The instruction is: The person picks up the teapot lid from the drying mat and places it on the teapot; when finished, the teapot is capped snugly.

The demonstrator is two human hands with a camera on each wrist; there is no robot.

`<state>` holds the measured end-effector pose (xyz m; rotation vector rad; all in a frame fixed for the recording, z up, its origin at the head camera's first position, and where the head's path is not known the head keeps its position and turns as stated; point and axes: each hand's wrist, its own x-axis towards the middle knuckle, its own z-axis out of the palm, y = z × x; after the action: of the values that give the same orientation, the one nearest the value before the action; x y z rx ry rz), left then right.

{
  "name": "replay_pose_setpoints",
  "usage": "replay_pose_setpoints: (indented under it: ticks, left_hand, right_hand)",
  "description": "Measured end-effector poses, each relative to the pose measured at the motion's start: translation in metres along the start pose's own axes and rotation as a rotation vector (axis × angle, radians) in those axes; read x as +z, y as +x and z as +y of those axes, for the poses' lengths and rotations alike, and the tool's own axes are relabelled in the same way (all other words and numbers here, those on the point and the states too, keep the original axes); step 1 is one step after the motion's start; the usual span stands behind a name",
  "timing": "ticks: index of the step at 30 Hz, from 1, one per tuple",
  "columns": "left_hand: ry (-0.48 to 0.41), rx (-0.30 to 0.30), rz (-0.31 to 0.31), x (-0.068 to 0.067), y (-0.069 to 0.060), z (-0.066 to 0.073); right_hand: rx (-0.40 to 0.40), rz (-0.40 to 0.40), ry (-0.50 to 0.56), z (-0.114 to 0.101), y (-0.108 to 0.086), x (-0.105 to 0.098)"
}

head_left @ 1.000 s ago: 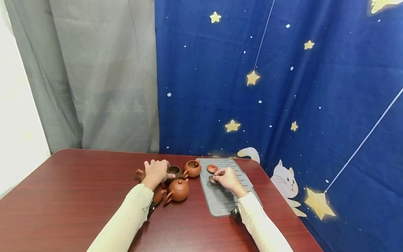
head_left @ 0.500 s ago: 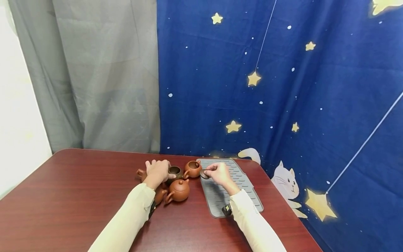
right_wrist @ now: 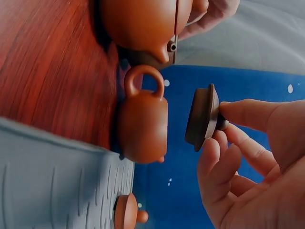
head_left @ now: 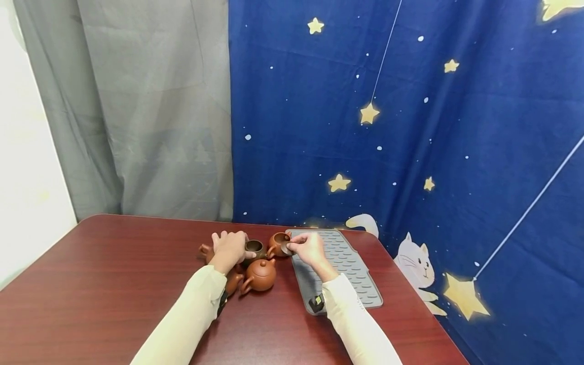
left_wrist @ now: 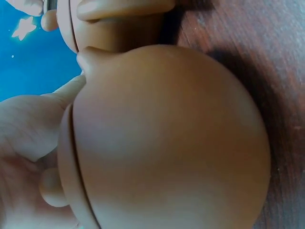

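The right hand (head_left: 310, 249) pinches a dark brown lid (right_wrist: 204, 117) by its knob, held up near an uncovered orange-brown teapot (right_wrist: 144, 128). In the head view that lid overlaps the right side of the same pot (head_left: 276, 245). The left hand (head_left: 230, 249) has its thumb at a dark, lidless pot (head_left: 254, 247); how its fingers meet that pot is partly hidden. A lidded orange teapot (head_left: 260, 275) stands in front. Close to the left wrist camera is a round lidded teapot (left_wrist: 171, 138), with part of the left hand (left_wrist: 28, 129) behind it.
A grey ridged mat (head_left: 339, 263) lies at the right of the dark red table (head_left: 114, 284). An orange lid (right_wrist: 126, 211) rests on the mat. Another pot (head_left: 206, 251) is partly behind the left hand. Curtains hang behind the table.
The right hand has carried the dark lid leftward from over the mat to the uncovered orange-brown teapot. The left hand has stayed in place at the dark pot.
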<state>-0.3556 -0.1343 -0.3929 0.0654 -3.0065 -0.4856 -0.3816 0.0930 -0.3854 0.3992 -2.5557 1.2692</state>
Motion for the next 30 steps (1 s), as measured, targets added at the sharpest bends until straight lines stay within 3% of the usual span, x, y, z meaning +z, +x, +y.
replay_pose_setpoints:
  ticks: [17, 30]
  left_hand:
    - [-0.013, 0.009, -0.003, -0.002, 0.001, -0.002]
    - [-0.004, 0.023, 0.001, -0.002, 0.002, -0.004]
  right_hand:
    - [-0.001, 0.007, -0.073, -0.022, 0.007, 0.018]
    - [-0.031, -0.055, -0.002, -0.034, 0.010, 0.033]
